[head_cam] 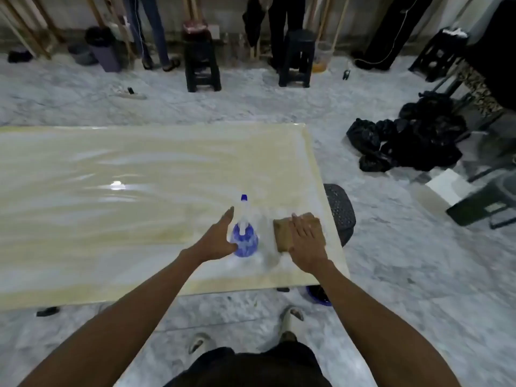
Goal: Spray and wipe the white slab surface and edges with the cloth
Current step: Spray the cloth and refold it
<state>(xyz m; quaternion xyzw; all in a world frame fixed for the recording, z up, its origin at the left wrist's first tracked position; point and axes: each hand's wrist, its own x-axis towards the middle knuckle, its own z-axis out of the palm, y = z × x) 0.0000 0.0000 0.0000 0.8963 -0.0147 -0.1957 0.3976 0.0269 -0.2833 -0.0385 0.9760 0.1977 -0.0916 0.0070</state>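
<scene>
A glossy white and cream slab (111,177) fills the middle and left of the view. Near its front right corner stands a blue spray bottle (245,238) with a white trigger head and blue nozzle. My left hand (217,241) is right beside the bottle on its left, fingers spread, thumb at the bottle's base, not closed around it. A folded brown cloth (284,233) lies flat on the slab just right of the bottle. My right hand (307,244) presses flat on top of the cloth, fingers extended. The slab around the bottle looks wet.
A dark perforated stool (342,213) sticks out under the slab's right edge and a blue tub (321,297) sits under the front corner. Black bags (405,143) lie on the marble floor at right. Black stools (202,62) and standing people line the far wall.
</scene>
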